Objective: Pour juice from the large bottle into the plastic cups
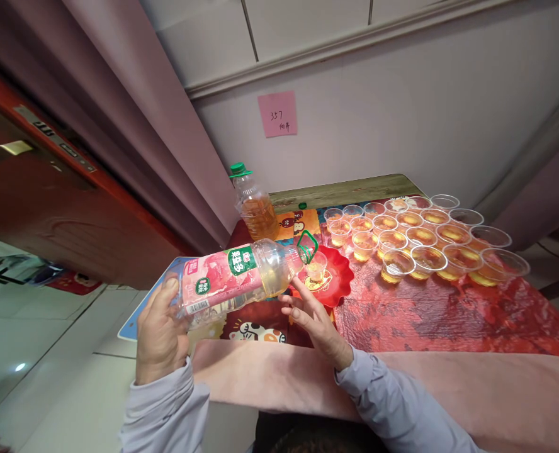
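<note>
My left hand (161, 330) is closed around the base end of a large clear juice bottle (223, 280) with a pink and green label. The bottle lies tilted on its side, its neck pointing right, with a green handle ring (308, 246) at the neck. Pale yellow juice shows inside it. Just below the neck, my right hand (320, 324) has its fingers stretched out; the index fingertip is at the neck, perhaps touching. Under the mouth a small clear plastic cup (316, 272) stands on a red scalloped plate (340, 286).
Many clear plastic cups (421, 238) with yellow juice stand close together on the right of the red-covered table (393, 321). A second juice bottle (258, 211) with a green cap stands at the back left. A loose green cap (303, 206) lies near the wall. Pink cloth (270, 377) covers the front edge.
</note>
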The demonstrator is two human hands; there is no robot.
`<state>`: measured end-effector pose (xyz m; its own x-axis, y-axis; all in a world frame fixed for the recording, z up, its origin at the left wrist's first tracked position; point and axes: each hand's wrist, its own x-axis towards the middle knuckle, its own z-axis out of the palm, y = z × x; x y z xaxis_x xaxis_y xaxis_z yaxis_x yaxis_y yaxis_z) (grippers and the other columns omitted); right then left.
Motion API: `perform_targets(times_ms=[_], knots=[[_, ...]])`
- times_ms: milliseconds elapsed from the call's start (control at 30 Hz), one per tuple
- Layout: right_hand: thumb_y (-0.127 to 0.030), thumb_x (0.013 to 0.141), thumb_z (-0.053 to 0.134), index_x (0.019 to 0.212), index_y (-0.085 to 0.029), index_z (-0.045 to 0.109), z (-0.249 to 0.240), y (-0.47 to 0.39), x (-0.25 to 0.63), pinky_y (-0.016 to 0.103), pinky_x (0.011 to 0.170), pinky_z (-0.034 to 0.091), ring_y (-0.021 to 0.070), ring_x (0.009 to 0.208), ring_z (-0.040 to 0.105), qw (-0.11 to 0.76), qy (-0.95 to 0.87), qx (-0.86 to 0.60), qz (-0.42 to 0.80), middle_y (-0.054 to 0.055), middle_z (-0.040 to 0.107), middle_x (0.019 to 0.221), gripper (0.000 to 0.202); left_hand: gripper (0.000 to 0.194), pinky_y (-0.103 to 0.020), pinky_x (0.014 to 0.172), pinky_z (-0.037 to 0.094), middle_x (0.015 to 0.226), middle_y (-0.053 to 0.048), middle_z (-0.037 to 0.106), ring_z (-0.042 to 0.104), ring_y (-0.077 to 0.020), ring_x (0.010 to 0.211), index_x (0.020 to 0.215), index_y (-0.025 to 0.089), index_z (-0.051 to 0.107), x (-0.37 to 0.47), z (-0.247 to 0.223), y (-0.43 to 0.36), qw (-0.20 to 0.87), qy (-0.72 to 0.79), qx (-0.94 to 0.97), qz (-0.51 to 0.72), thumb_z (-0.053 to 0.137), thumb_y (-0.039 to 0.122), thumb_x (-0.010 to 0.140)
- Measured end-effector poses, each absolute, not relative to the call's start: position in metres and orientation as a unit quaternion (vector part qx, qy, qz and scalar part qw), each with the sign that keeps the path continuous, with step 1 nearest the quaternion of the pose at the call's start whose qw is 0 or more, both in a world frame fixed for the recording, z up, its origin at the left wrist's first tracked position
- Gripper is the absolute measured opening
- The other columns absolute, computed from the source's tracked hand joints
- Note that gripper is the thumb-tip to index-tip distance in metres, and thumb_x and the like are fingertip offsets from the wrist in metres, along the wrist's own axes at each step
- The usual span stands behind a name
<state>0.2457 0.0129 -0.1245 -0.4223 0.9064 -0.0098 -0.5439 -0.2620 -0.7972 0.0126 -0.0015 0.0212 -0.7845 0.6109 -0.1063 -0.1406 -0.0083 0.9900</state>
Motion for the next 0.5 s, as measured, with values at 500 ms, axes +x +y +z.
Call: perform_targets(times_ms=[500], knots=[[-0.059,0.089,0.088,0.171,-0.03,0.045,-0.1276,0.0133,0.2443,0.052,0.122,0.049,0.0313,0.143,0.06,0.481,-0.377,-0.241,0.754,0.013,0.07,0.144,0.098,0.056,-0.027,0.06,0.05,0.099,0.0,0.078,0.069,-0.0172,0.078,0.113,0.022,0.079,0.0075,0.0178,-0.0007,0.267,0.652,0.193,0.683,0.092,0.044,0.063]])
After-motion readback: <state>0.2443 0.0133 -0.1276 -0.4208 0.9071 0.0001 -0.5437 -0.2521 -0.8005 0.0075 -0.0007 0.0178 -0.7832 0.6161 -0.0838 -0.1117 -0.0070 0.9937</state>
